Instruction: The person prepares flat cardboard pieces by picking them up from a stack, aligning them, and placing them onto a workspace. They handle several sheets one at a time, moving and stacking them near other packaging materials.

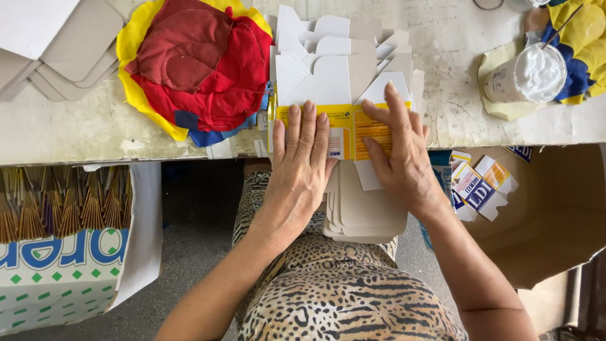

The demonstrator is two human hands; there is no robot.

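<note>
Both hands flat, fingers extended: left hand [302,158], right hand [396,151] pressing carton stack [353,129].

Flat yellow-and-white die-cut cardboard carton blank [353,129] tops the fanned stack of unfolded white carton blanks [334,57], overhanging my table edge, printed face up.

Packaging workshop: worn bench [76,132], flat carton stacks [341,69], glue pot [527,76].

Carton stack [341,82] at table [442,120] front edge, overhanging toward lap; left hand [302,165] and right hand [399,155] flat on top carton, side by side. Cloth bundle [199,66] left of stack. Cup [529,77] far right on table. Open box [555,215] below table, right; printed box [63,278] below left
</note>
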